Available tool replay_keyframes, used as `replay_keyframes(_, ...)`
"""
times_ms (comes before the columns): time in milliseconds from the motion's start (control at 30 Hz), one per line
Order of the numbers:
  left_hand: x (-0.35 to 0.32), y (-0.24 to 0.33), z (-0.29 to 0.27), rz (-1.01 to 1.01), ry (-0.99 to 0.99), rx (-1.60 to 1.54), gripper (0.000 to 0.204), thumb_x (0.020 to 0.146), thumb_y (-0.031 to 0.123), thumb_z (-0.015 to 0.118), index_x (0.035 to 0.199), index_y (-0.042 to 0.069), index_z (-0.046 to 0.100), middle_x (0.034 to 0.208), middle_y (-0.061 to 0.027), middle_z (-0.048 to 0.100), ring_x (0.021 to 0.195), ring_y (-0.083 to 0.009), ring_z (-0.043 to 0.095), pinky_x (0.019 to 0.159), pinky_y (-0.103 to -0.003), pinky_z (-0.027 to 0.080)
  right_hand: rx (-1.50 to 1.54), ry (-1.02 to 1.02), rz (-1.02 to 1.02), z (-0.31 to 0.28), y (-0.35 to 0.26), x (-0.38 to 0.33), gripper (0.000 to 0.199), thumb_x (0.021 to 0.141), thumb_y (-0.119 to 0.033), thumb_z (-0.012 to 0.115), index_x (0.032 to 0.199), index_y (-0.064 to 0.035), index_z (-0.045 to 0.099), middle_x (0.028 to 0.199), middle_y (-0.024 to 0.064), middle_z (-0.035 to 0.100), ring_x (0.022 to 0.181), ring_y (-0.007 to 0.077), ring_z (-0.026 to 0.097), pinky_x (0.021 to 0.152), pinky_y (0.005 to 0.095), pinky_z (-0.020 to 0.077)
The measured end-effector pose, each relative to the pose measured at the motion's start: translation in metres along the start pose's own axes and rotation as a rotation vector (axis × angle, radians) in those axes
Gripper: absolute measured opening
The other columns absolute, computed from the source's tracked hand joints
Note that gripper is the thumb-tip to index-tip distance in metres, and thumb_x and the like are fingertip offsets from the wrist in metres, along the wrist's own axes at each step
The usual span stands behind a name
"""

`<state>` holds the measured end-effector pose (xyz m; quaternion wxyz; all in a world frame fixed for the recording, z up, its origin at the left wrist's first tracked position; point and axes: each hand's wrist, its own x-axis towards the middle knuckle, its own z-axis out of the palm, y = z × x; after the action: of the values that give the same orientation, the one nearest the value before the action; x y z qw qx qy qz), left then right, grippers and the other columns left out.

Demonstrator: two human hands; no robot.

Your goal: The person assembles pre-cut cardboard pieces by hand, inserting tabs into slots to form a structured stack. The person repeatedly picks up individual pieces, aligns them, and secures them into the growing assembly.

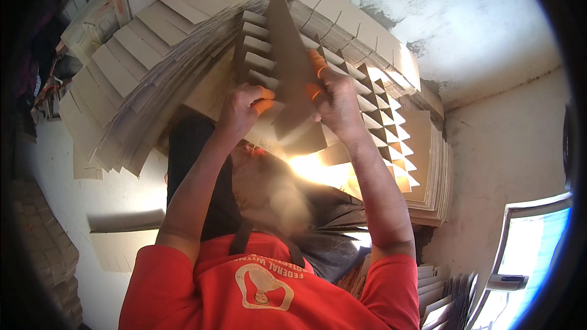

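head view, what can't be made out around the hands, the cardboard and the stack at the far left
All in the head view:
Middle of the divider grid: hidden behind the raised cardboard sheet.
Whether the left hand grips the sheet: the cardboard beside it is blurred.
Lower end of the sheet: blurred and washed out by glare.
Palm of the right hand: hidden by the back of the hand.
Brown stack at far left: cut off by the dark fisheye rim.

I hold one long, flat brown cardboard piece (290, 55), pointing away from me; to its right, the cardboard grid (372, 123) of crossed strips stands with its many cells open
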<state>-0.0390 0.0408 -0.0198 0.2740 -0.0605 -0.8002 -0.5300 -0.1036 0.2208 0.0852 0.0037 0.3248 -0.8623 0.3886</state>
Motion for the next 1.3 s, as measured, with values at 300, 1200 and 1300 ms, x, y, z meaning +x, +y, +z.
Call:
replay_keyframes(300,0.001,-0.002,0.000,-0.003,0.007,-0.038,0.018,0.075,-0.001,0.075,0.092,0.001,0.072,0.082,-0.0155,0.067,0.079,-0.0288,0.064,0.071,-0.035,0.051,-0.274,-0.273,0.001,0.006,-0.030,0.001,0.030,0.080,0.004,0.064,0.109,0.0068,0.060,0.086,0.0249,0.066,0.083,0.0384,0.068,0.070,0.0442,0.0549)
replay_keyframes(1200,0.097,0.034,0.044,0.244,-0.575,0.368,0.096,0.064,0.010,0.082,0.150,0.016,0.040,0.157,-0.0112,0.032,0.148,-0.0314,0.024,0.118,-0.043,0.028,-0.498,-0.179,0.206,-0.034,0.081,-0.105,0.026,0.085,-0.030,0.070,0.096,-0.0064,0.068,0.077,0.0159,0.065,0.079,0.0354,0.064,0.069,0.0452,0.0509)
replay_keyframes(1300,0.122,0.022,0.069,0.169,-0.743,0.357,0.101,0.058,0.015,0.086,0.149,0.019,0.042,0.158,-0.0137,0.030,0.146,-0.0307,0.027,0.117,-0.042,0.029,-0.580,-0.089,0.114,-0.028,0.073,-0.124,0.046,0.082,-0.029,0.073,0.117,-0.0006,0.064,0.084,0.0146,0.064,0.090,0.0318,0.063,0.069,0.0436,0.0499)
